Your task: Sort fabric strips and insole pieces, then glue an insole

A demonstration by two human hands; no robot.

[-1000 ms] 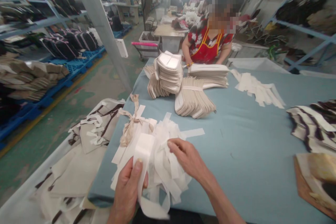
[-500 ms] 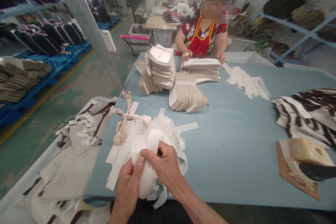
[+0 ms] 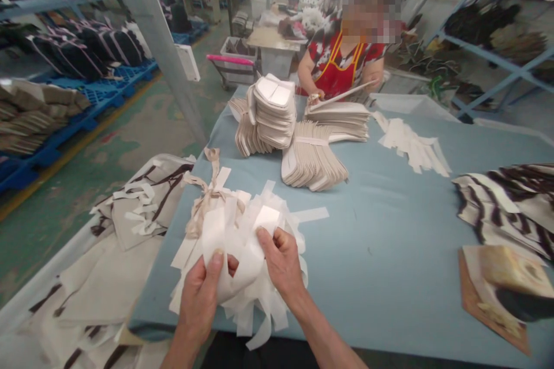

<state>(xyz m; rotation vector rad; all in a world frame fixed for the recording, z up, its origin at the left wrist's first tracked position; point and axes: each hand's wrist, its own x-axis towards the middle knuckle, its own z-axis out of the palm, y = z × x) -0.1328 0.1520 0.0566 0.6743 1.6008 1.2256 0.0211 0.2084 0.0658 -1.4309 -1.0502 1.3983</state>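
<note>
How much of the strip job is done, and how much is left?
The bundle with a band round it looks finished. The left hand and right hand are holding white strips. The heap of loose strips under them is probably left to do, but I can't count it.

Dark bags (image 3: 73, 59) on blue pallet (image 3: 135, 74)

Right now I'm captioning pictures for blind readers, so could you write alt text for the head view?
A left hand and a right hand hold white strips over a loose pile of more on a blue-green table. Beyond, beige pieces are stacked, and a person in a red apron holds a thin, flat piece.
</note>
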